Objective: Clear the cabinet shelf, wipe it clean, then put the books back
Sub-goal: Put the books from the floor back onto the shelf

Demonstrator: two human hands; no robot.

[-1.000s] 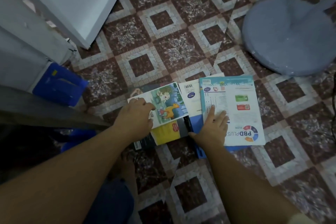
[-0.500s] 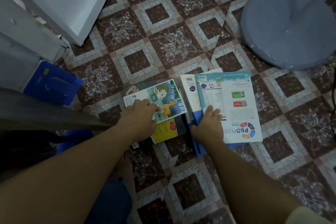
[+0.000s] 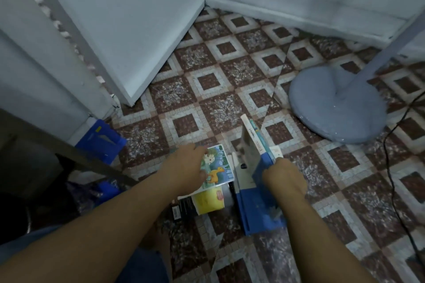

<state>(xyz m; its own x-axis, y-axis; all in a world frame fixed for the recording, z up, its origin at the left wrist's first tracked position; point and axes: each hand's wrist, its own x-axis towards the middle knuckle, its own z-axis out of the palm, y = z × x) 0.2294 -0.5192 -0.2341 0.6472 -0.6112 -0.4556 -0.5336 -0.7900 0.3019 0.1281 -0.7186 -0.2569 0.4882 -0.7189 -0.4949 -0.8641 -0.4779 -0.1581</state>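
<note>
Floor (image 3: 230, 89): brown and white tiles, squares inside squares, running up to the pale walls at the back.
Picture book (image 3: 218, 167): lies flat near the middle, with a yellow duck on its cover.
Yellow book (image 3: 209, 200): under the picture book, sticking out on the near side.
Dark book (image 3: 184, 208): at the bottom of that pile, flat on the tiles.
Blue book (image 3: 257, 211): flat on the floor, just beside the pile on the right.
Tipped-up books (image 3: 253, 145): standing on edge on the blue book, leaning.
Fan base (image 3: 333, 108): round and grey-blue, on the tiles to the right, well apart from the books.
Cord (image 3: 388, 145): thin and black, trailing along the floor by the fan base.
Blue box (image 3: 101, 138): on the floor at the left, against the wall.
</note>
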